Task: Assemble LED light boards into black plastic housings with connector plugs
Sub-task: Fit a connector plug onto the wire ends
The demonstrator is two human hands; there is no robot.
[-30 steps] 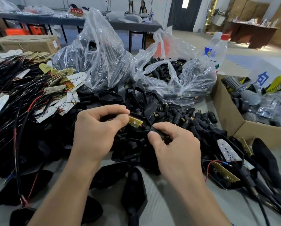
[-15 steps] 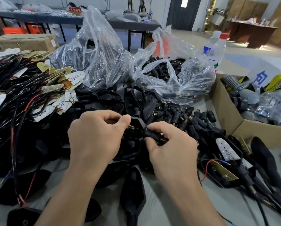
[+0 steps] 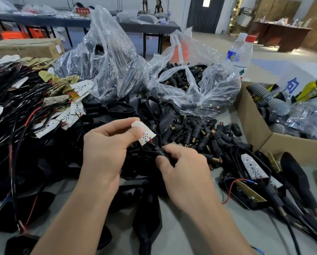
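Observation:
My left hand [image 3: 106, 150] pinches a small white LED board [image 3: 144, 131], white face up, with red and black wires at its lower end. The board sits tilted at the mouth of a black plastic housing [image 3: 156, 142]. My right hand [image 3: 183, 172] grips the housing's narrow end and a black connector plug [image 3: 161, 153] just below the board. Loose black connector plugs [image 3: 205, 137] lie in a heap to the right. Empty black housings [image 3: 117, 109] are piled behind my hands.
Wired LED boards [image 3: 65, 115] and black cables cover the left. Two clear plastic bags, one [image 3: 106, 57] of housings and one [image 3: 194, 80] of plugs, stand behind. A cardboard box [image 3: 253, 126] sits at right, finished units [image 3: 253, 170] in front of it, water bottles [image 3: 240, 52] behind.
The board has turned from its brass back to its white LED face and now shows above the housing. My left hand has lifted slightly; my right hand stays at the plug end.

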